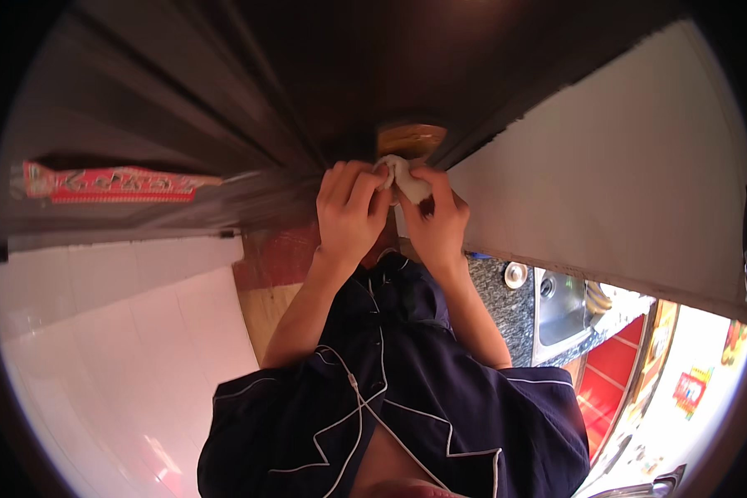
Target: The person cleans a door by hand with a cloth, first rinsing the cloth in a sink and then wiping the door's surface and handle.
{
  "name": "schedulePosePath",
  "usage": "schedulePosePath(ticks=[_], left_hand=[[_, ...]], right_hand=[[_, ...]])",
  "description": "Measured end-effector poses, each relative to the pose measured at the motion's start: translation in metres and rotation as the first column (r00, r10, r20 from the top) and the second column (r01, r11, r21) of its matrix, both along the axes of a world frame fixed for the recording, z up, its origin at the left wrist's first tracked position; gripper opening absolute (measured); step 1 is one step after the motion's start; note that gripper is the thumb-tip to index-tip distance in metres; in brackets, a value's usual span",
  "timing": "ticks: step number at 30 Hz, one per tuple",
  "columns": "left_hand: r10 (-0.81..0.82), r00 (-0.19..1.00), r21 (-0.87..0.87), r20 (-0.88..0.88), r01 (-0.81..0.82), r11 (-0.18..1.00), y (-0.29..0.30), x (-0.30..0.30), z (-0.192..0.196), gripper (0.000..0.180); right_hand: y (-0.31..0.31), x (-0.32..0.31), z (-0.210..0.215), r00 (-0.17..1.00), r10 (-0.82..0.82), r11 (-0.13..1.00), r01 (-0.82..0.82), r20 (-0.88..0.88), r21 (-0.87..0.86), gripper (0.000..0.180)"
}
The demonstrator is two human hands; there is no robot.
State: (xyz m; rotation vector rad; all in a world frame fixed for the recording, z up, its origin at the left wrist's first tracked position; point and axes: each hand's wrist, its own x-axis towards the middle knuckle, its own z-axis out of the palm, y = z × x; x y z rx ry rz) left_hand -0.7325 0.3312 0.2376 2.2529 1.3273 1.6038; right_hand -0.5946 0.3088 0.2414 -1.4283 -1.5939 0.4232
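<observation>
Both hands are raised in front of my chest, close together. A crumpled whitish cloth point(410, 184) is bunched between them. My left hand point(350, 203) pinches the cloth's left side, fingers curled. My right hand point(438, 220) grips its right side, with the fingertips bent over it. Just beyond the cloth, an amber-brown curved piece point(411, 139) stands out against the dark wooden surface point(332, 75); its kind is unclear. Whether the cloth touches that piece, I cannot tell.
A red paper strip point(124, 184) is fixed to the dark wood at the left. White tiles point(116, 332) lie below it. A pale flat panel point(606, 158) slants across the right. Beneath the panel are a speckled countertop point(506, 311) and a metal sink point(560, 311).
</observation>
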Motion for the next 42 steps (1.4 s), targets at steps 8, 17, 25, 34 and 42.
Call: schedulePosePath(ticks=[8, 17, 25, 34, 42], left_hand=[[0.320, 0.877, -0.420, 0.359, -0.154, 0.894, -0.087, -0.073, -0.019, 0.024], [0.675, 0.600, -0.719, 0.430, -0.224, 0.658, -0.142, -0.158, -0.072, 0.034], [0.431, 0.793, -0.646, 0.431, -0.062, 0.761, -0.145, -0.266, -0.091, 0.033], [0.333, 0.842, -0.545, 0.425, -0.056, 0.837, -0.106, -0.378, -0.077, 0.024], [0.259, 0.815, -0.422, 0.519, -0.019, 0.906, -0.035, -0.420, -0.062, 0.015]], right_hand=[[-0.048, -0.064, -0.024, 0.899, 0.373, 0.915, -0.398, -0.231, -0.069, 0.025], [-0.056, -0.159, -0.071, 0.718, 0.542, 0.683, -0.679, -0.437, -0.269, 0.019], [-0.061, -0.251, -0.094, 0.743, 0.353, 0.686, -0.619, -0.569, -0.382, 0.018], [-0.064, -0.393, -0.103, 0.823, 0.325, 0.935, -0.354, -0.467, 0.026, 0.039], [-0.003, -0.448, -0.082, 0.978, 0.193, 0.947, -0.164, -0.079, 0.278, 0.030]])
